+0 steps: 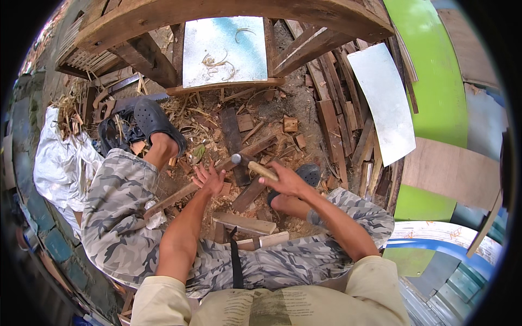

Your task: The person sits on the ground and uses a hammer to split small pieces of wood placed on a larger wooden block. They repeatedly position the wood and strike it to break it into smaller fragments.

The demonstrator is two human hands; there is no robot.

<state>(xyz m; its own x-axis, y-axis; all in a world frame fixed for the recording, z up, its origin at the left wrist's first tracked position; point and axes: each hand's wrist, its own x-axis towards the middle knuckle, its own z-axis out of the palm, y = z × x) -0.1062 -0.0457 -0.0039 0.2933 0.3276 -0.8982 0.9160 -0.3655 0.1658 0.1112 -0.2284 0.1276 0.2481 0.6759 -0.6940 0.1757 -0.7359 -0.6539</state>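
Note:
In my right hand [285, 180] is a hammer, its wooden handle [263, 171] wrapped by my closed fingers. The round metal hammer head [236, 159] points left, over a long narrow wooden strip [176, 196] that runs aslant between my legs. My left hand [208, 178] lies by this strip with its fingers spread and nothing gripped; whether it presses on the wood I cannot tell. Under the strip, a dark board [232, 136] lies on the ground. Short wood pieces [244, 223] sit close to my lap. No nail can be made out.
A wooden frame [234, 16] with a white-blue panel [225, 54] stands ahead. At left are a handsaw [130, 103] and a white sack [62, 163]. Stacked planks [331, 119], a white sheet [383, 100] and green panels [435, 65] lie at right. Shavings and offcuts [291, 125] litter the ground.

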